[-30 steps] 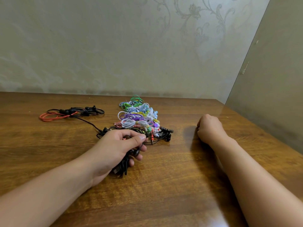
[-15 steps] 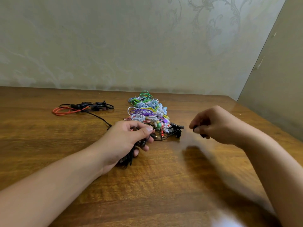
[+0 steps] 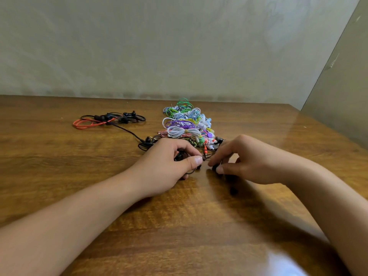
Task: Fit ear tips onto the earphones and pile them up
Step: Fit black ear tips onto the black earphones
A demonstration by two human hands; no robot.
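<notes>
My left hand (image 3: 169, 166) is closed around a black earphone (image 3: 180, 156), its cord bunched under the palm and one bud sticking out past the thumb. My right hand (image 3: 243, 160) pinches a small black ear tip (image 3: 214, 167) between thumb and forefinger, a finger's width to the right of that bud. A second small black ear tip (image 3: 233, 191) lies on the wooden table (image 3: 179, 226) below my right hand. Just beyond both hands sits a heap of coiled coloured earphones (image 3: 185, 124).
A separate cluster of red and black earphones (image 3: 107, 120) lies at the back left, with a black cord (image 3: 127, 130) trailing from it toward my left hand. A wall runs along the far table edge and a panel closes off the right side.
My right hand has left its resting spot on the right, lifted and swung left and down with an ear tip pinched, ending close to my left hand. The camera view shifted left.
</notes>
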